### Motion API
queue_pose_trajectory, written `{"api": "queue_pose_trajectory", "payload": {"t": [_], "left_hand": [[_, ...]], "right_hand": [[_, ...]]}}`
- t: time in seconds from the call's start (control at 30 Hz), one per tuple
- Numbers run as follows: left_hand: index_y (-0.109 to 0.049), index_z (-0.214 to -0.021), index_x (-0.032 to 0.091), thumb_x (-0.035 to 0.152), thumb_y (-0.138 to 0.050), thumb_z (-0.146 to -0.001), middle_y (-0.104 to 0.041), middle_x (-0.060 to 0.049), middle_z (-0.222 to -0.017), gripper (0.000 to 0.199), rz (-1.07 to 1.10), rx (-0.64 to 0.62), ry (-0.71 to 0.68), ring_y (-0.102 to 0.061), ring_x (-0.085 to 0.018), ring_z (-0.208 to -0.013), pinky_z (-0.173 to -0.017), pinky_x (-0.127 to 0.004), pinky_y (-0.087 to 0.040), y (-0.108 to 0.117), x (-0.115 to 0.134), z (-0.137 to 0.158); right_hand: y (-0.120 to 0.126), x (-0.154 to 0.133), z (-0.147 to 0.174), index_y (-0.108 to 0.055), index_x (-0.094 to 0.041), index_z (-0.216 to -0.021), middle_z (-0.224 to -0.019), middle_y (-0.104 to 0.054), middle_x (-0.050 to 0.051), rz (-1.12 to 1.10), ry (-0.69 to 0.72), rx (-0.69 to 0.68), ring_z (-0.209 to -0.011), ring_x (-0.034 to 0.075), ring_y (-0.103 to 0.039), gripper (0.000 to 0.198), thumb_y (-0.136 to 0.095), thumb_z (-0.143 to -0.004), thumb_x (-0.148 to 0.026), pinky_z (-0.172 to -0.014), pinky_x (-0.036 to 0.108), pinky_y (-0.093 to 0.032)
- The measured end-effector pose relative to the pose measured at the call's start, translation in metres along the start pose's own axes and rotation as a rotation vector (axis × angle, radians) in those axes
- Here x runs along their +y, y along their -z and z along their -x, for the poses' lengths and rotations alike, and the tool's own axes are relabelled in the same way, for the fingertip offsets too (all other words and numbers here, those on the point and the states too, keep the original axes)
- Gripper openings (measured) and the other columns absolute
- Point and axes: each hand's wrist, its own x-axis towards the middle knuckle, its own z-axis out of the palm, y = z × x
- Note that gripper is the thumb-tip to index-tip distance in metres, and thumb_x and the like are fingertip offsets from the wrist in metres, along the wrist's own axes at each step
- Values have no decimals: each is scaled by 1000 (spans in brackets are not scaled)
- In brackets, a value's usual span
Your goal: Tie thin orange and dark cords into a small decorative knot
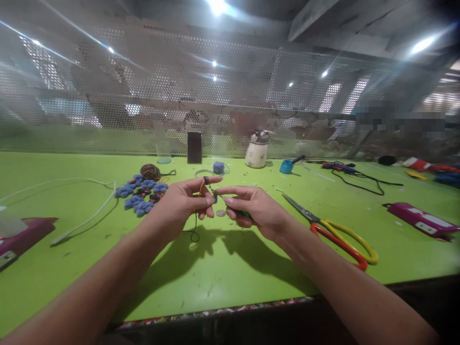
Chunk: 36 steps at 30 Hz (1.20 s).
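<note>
Above the green table, my left hand (189, 196) pinches a small dark piece of crochet (215, 195) between thumb and fingers. Dark and orange yarn loops round its outstretched index finger, and a strand hangs down below. My right hand (251, 206) is closed on a crochet hook (244, 212) with a green handle, its thin tip reaching the crochet piece. Left of my hands lie several blue-purple crocheted flowers (140, 206) with dark-and-orange ones among them. Behind them sits a multicoloured yarn ball (150, 171). A small purple yarn ball (218, 167) lies beyond my hands.
Large scissors (334, 235) with red and yellow handles lie right of my right forearm. A phone (194, 147) and a pale bottle (257, 149) stand at the back. Also there are a blue pot (286, 166), a glue gun (339, 167), a white cable (86, 220) and a magenta box (420, 220).
</note>
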Motion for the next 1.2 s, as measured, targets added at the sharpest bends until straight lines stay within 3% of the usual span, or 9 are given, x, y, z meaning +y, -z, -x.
{"api": "queue_pose_trajectory", "payload": {"t": [0.2,0.37,0.57,0.7,0.97,1.1,1.2], "left_hand": [[-73,-90,14,12,-71,-71,-61,2,-57,19,-157,86,-118,-58,-11,-50,-45,-22,-43,-6,-1,2],[-72,-102,17,10,-74,-70,-64,2,-62,33,186,135,-155,-60,-9,-55,-47,-18,-42,-17,-2,6],[-74,-94,18,4,-72,-68,-62,2,-62,29,444,115,-79,-59,-6,-52,-47,-13,-43,-20,3,11],[-75,-88,18,2,-72,-67,-62,2,-58,26,480,81,-56,-58,-5,-49,-44,-10,-41,-15,8,12],[-77,-82,19,3,-71,-65,-61,2,-57,24,459,73,-65,-58,-5,-48,-41,-10,-40,-9,16,14],[-77,-77,19,3,-72,-63,-61,2,-57,22,459,66,-84,-57,-5,-48,-40,-11,-38,-8,19,16],[-77,-76,19,3,-71,-62,-61,1,-57,22,454,56,-88,-57,-6,-48,-40,-12,-38,-7,20,16]], "right_hand": [[-4,5,-1,-65,-14,-94,-50,-55,-5,-164,-35,28,-35,3,-33,20,-66,-75,-18,-39,18,-19],[-21,13,0,-61,-16,-89,-55,-58,-4,-399,96,61,-37,3,-36,21,-72,-74,-26,-40,17,-25],[-26,16,2,-61,-16,-90,-54,-58,-5,-395,225,40,-35,2,-35,19,-71,-77,-27,-36,17,-23],[-17,18,1,-65,-18,-92,-56,-59,-4,-223,366,33,-37,4,-40,16,-69,-81,-29,-35,18,-26],[-5,8,7,-68,-17,-93,-59,-59,-2,273,631,162,-40,6,-45,13,-63,-86,-27,-35,21,-35],[0,3,10,-70,-19,-92,-71,-66,2,580,873,263,-57,11,-57,11,-63,-85,-21,-49,25,-50],[4,1,11,-71,-19,-96,-81,-71,4,747,970,267,-67,14,-62,14,-59,-87,-18,-60,28,-54]]}}
